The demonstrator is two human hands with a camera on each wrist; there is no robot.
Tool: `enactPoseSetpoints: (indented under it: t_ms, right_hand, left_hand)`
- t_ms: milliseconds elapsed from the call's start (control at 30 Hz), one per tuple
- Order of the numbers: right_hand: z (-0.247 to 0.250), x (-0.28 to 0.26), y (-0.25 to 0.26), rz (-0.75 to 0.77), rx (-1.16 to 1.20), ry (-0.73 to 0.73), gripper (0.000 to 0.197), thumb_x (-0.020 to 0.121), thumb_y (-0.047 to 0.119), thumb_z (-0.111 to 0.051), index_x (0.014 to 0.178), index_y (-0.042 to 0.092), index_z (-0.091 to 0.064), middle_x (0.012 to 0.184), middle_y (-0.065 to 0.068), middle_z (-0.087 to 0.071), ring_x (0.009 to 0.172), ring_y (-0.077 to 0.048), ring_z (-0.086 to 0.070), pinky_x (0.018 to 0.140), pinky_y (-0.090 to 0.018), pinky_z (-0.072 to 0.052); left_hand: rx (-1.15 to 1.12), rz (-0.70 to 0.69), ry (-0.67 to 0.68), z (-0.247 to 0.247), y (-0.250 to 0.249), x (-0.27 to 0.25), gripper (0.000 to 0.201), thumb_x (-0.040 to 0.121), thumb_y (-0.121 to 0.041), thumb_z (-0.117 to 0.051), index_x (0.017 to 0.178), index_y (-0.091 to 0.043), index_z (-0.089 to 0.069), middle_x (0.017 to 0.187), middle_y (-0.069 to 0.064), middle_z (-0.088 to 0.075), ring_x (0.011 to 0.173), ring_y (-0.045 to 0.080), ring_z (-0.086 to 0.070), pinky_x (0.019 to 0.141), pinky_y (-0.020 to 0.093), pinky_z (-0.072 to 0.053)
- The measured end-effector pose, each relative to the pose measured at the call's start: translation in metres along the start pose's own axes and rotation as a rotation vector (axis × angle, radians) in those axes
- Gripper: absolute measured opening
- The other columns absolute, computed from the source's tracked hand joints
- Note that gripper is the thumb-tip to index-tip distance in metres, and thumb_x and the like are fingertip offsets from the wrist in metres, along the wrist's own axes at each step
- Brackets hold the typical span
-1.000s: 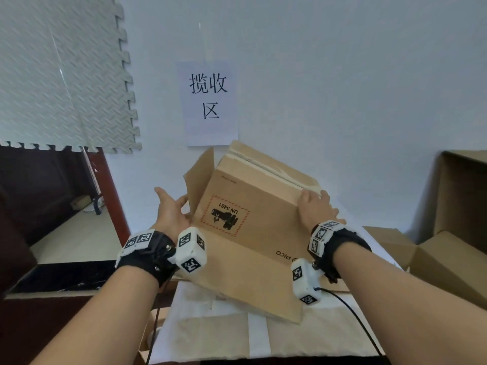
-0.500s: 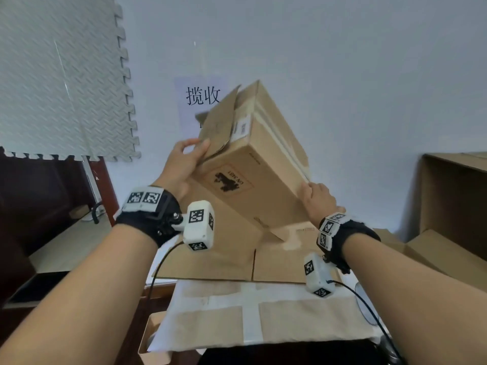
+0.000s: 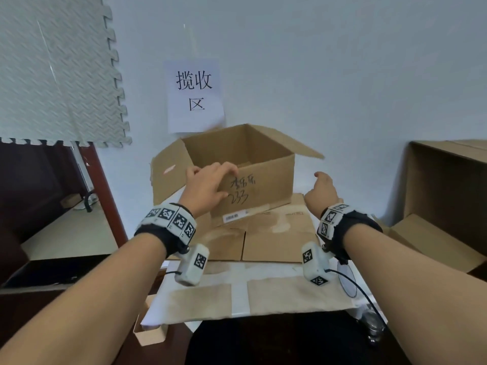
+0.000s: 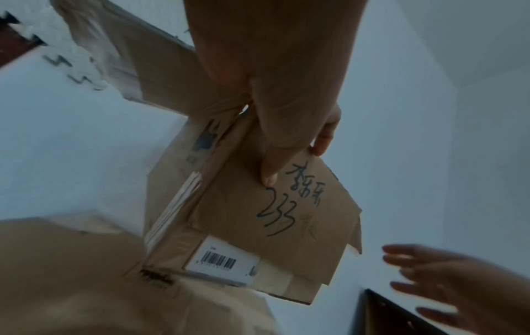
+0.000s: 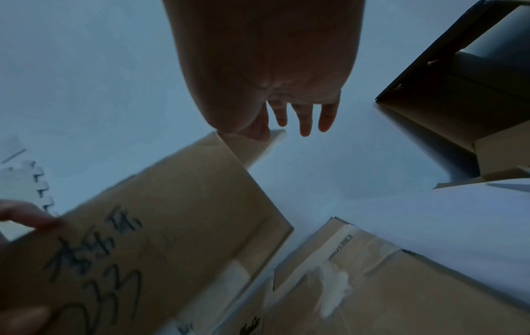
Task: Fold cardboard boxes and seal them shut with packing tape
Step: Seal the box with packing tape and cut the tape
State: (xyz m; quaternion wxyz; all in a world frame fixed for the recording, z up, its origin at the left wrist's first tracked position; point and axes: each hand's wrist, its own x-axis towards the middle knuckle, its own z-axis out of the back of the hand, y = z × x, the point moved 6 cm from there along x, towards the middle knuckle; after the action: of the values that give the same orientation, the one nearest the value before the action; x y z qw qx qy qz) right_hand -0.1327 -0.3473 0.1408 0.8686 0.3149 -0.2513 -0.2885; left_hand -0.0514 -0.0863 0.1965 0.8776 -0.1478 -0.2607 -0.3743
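An open-topped cardboard box (image 3: 266,180) stands upright on flattened cardboard, its flaps spread outward. Black handwriting marks its near side (image 4: 286,204), and a barcode label (image 4: 220,260) sits low on it. My left hand (image 3: 216,183) grips the top edge of that near side, thumb outside and fingers curled over the rim (image 4: 321,140). My right hand (image 3: 322,192) hovers just right of the box with fingers straight and spread (image 5: 304,122), holding nothing. It is close under the right flap (image 3: 303,148); I cannot tell whether it touches it.
Flattened cardboard (image 3: 276,233) lies under the box on a white-covered table (image 3: 237,280). Large open cartons (image 3: 448,193) stand at the right. A paper sign (image 3: 195,96) and a foam mat (image 3: 52,75) hang on the wall behind. A dark desk (image 3: 66,233) is at the left.
The box was tilted in the air between both hands; now it stands upright, open side up. My right hand has let go and moved off to the right; my left moved to the near rim.
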Motion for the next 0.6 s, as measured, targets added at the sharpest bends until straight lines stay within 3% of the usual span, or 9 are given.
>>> enactPoseSetpoints:
  t_ms: [133, 233, 300, 400, 500, 600]
  right_hand:
    - [-0.003, -0.005, 0.013, 0.079, -0.019, -0.117, 0.057, 0.083, 0.0, -0.044, 0.138, 0.014, -0.034, 0.142, -0.007, -0.034, 0.118, -0.031, -0.048, 0.1, -0.043, -0.03]
    - [-0.007, -0.008, 0.029, 0.266, -0.017, -0.198, 0.049, 0.082, 0.005, -0.05, 0.13, 0.013, -0.042, 0.134, -0.008, -0.037, 0.116, -0.03, -0.047, 0.098, -0.043, -0.032]
    - [-0.022, -0.008, 0.04, 0.418, -0.092, -0.106, 0.043, 0.087, 0.025, -0.054, 0.128, 0.018, -0.044, 0.132, -0.004, -0.039, 0.119, -0.028, -0.044, 0.098, -0.043, -0.033]
    - [-0.052, -0.009, 0.054, 0.522, -0.249, 0.11, 0.057, 0.085, 0.06, -0.051, 0.132, 0.029, -0.043, 0.142, 0.003, -0.035, 0.131, -0.026, -0.033, 0.105, -0.046, -0.03]
    - [-0.081, -0.011, 0.059, 0.5, -0.352, 0.346, 0.075, 0.076, 0.072, -0.053, 0.14, 0.036, -0.036, 0.155, 0.011, -0.015, 0.142, -0.034, -0.014, 0.112, -0.051, -0.018]
    - [-0.101, -0.002, 0.054, 0.389, -0.386, 0.448, 0.085, 0.071, 0.079, -0.052, 0.144, 0.042, -0.027, 0.159, 0.013, 0.001, 0.141, -0.043, -0.008, 0.114, -0.056, -0.015]
  left_hand:
    - [0.025, -0.016, 0.058, -0.031, 0.011, -0.025, 0.066, 0.081, -0.02, -0.073, 0.128, -0.048, -0.037, 0.117, -0.019, -0.058, 0.111, 0.008, -0.052, 0.097, 0.037, -0.026]
    - [0.032, 0.0, 0.141, -0.054, 0.021, -0.039, 0.072, 0.081, -0.021, -0.073, 0.137, -0.044, -0.035, 0.12, -0.018, -0.057, 0.112, 0.008, -0.051, 0.096, 0.035, -0.024]
    - [0.041, 0.004, 0.208, -0.071, 0.028, -0.047, 0.056, 0.083, -0.025, -0.072, 0.13, -0.039, -0.046, 0.118, -0.02, -0.056, 0.112, 0.008, -0.05, 0.097, 0.032, -0.02]
    - [0.022, 0.039, 0.286, -0.09, 0.037, -0.053, 0.031, 0.082, -0.03, -0.071, 0.103, -0.038, -0.05, 0.106, -0.022, -0.055, 0.106, 0.006, -0.051, 0.1, 0.032, -0.02]
    - [0.066, 0.025, 0.383, -0.096, 0.038, -0.053, 0.029, 0.081, -0.033, -0.07, 0.09, -0.037, -0.043, 0.098, -0.022, -0.054, 0.1, 0.005, -0.053, 0.096, 0.035, -0.022]
    - [0.083, 0.025, 0.479, -0.098, 0.039, -0.055, 0.023, 0.083, -0.034, -0.067, 0.088, -0.037, -0.045, 0.097, -0.019, -0.057, 0.105, 0.008, -0.055, 0.108, 0.049, -0.013]
